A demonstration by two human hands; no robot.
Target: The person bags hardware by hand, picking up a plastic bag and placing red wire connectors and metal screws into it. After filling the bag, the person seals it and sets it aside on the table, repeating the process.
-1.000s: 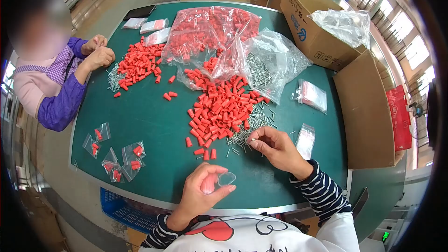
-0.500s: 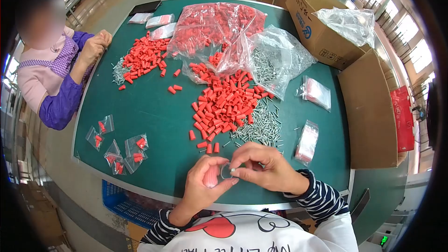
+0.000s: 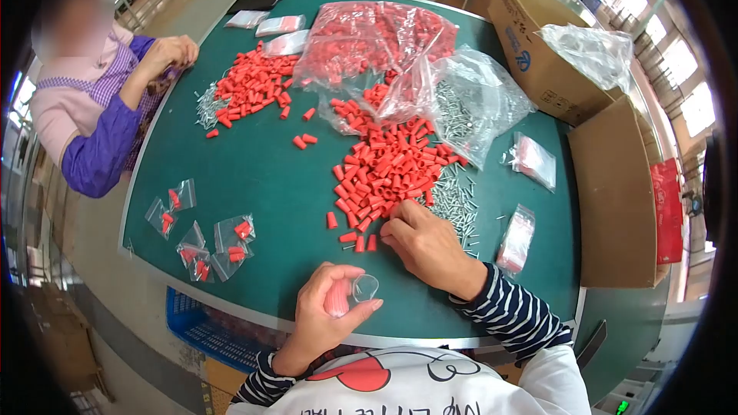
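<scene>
Near the front edge, my left hand [image 3: 327, 311] is closed around a stack of small plastic bags [image 3: 337, 298]; the top one gapes open as a clear loop [image 3: 366, 287]. My right hand [image 3: 421, 242] reaches to the near edge of the red cap pile [image 3: 384, 169], its fingertips curled down beside the caps and partly hidden. What it holds, if anything, cannot be made out. Silver screws [image 3: 459, 200] lie just right of the caps. Filled bags with red caps [image 3: 234, 252] rest at the left front.
A large clear bag of red caps [image 3: 377, 34] and a crumpled plastic bag [image 3: 480, 96] lie behind the pile. Cardboard boxes [image 3: 615, 192] line the right side. Bag bundles [image 3: 516, 240] lie at the right. A co-worker [image 3: 100, 107] is at the left edge beside another cap pile [image 3: 254, 81].
My right hand has left the bag opening at my left hand and moved forward to the cap pile. The view has shifted slightly. The co-worker's hands have moved a little.
</scene>
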